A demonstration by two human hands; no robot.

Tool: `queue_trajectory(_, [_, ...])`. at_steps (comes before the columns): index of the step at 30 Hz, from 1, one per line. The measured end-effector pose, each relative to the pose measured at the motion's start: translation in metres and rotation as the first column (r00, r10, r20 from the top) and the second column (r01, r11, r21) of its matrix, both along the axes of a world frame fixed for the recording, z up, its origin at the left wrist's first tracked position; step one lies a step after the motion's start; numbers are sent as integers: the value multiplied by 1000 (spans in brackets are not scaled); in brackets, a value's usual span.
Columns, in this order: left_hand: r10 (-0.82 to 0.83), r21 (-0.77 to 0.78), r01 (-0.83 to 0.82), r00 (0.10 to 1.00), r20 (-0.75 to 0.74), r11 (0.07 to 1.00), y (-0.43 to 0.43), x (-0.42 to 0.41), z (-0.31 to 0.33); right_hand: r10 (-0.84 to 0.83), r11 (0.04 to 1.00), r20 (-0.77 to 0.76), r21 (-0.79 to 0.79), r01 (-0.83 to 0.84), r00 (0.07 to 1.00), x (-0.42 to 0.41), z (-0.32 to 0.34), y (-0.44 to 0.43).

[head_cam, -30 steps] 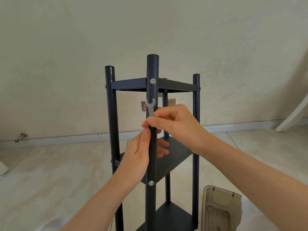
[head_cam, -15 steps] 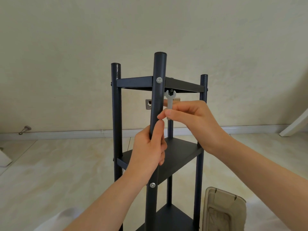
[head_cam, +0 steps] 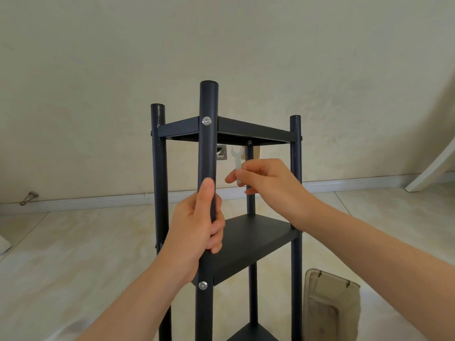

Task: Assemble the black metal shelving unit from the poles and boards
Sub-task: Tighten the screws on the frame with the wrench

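Cream wall behind; left hand (head_cam: 194, 225) wraps the near pole (head_cam: 208, 148) of the shelving unit (head_cam: 258, 238) to steady it, right hand (head_cam: 267, 179) at two o'clock pinches a spanner (head_cam: 237, 159), seemingly bound for the nut (head_cam: 249, 142) under the top board (head_cam: 253, 131)

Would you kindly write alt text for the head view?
A person's left hand grips the black front pole of an upright black metal shelving unit, while the right hand pinches a small flat silver wrench below the top board.
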State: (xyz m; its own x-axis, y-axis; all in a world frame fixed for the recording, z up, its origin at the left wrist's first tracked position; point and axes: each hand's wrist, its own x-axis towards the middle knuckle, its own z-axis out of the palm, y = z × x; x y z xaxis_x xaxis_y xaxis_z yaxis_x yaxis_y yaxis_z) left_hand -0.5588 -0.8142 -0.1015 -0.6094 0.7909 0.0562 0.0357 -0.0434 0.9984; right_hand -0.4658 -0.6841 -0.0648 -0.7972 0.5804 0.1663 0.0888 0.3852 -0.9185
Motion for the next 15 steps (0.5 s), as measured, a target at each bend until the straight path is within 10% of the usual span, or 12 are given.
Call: queue_trajectory(15, [-68,-44,69,997,18,997,-3,-1,0,-61,998,-101,-29,58,993,-20,8,-4])
